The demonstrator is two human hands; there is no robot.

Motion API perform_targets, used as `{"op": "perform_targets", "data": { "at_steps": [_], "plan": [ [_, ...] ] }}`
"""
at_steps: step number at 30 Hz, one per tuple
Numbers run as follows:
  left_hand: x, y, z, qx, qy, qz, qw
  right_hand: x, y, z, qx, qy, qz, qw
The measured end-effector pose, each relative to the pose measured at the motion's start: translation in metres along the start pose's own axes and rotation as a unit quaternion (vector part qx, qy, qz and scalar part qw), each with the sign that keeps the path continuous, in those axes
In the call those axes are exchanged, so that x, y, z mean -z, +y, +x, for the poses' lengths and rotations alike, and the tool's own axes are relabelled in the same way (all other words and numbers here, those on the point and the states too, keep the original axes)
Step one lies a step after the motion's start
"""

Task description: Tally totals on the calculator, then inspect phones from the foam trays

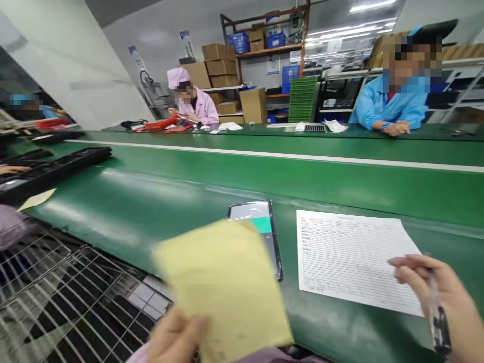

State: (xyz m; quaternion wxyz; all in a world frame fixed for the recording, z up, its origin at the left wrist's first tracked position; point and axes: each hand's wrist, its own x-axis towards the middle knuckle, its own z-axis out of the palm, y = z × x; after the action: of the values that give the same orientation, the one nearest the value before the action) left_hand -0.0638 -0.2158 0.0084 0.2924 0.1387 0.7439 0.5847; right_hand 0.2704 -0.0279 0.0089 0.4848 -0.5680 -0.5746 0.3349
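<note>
A yellow sheet [227,282], blurred by motion, tilts upright in the left hand [176,335]; a pen [439,325], part clear, part dark, slants in the right hand [451,295] beside a white form [348,257], closely ruled, flat on the green bench [151,217].

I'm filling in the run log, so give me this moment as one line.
left hand: holds yellow sheet | right hand: holds pen near lined form | screen device: on green surface, partly hidden by yellow sheet
</note>
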Motion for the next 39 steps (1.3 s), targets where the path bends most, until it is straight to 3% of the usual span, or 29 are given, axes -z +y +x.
{"op": "perform_targets", "data": {
  "at_steps": [1,3,5,8,13,16,18,20,23,26,28,31,34,39],
  "plan": [
    [-0.026,0.003,-0.008,0.004,-0.126,-0.012,0.992,-0.005,-0.001,-0.003,-0.012,-0.026,0.039,0.999],
    [-0.072,0.01,-0.02,-0.024,-0.356,0.031,0.934,-0.013,-0.001,-0.009,-0.048,-0.096,0.132,0.985],
    [-0.106,0.015,-0.028,-0.091,-0.463,0.083,0.877,-0.014,0.004,-0.015,-0.09,-0.16,0.19,0.964],
    [-0.134,0.017,-0.038,-0.162,-0.522,0.184,0.817,-0.006,0.012,-0.019,-0.132,-0.167,0.182,0.96],
    [-0.155,0.023,-0.032,-0.258,-0.504,0.391,0.725,0.008,-0.005,0.002,-0.103,-0.128,0.041,0.986],
    [-0.166,0.029,-0.018,-0.347,-0.474,0.449,0.673,0.009,-0.03,0.027,-0.107,-0.074,0.042,0.991],
    [-0.172,0.028,-0.013,-0.379,-0.471,0.477,0.638,0.0,-0.043,0.042,-0.114,-0.091,0.059,0.988],
    [-0.177,0.017,-0.015,-0.383,-0.488,0.498,0.606,-0.018,-0.049,0.054,-0.11,-0.165,0.054,0.979],
    [-0.188,-0.015,-0.023,-0.406,-0.488,0.486,0.601,-0.059,-0.047,0.066,-0.096,-0.248,0.034,0.963],
    [-0.206,-0.05,-0.021,-0.444,-0.433,0.457,0.637,-0.098,-0.039,0.074,-0.075,-0.267,0.027,0.96],
    [-0.221,-0.065,-0.012,-0.461,-0.415,0.448,0.644,-0.115,-0.033,0.078,-0.056,-0.266,0.016,0.962],
    [-0.237,-0.072,0.003,-0.536,-0.421,0.433,0.59,-0.131,-0.023,0.081,-0.03,-0.25,-0.011,0.968],
    [-0.241,-0.072,0.012,-0.621,-0.415,0.402,0.529,-0.139,-0.015,0.081,-0.009,-0.227,-0.04,0.973],
    [-0.238,-0.085,0.01,-0.727,-0.331,0.326,0.506,-0.144,-0.007,0.08,0.005,-0.201,-0.085,0.976]
  ]
}}
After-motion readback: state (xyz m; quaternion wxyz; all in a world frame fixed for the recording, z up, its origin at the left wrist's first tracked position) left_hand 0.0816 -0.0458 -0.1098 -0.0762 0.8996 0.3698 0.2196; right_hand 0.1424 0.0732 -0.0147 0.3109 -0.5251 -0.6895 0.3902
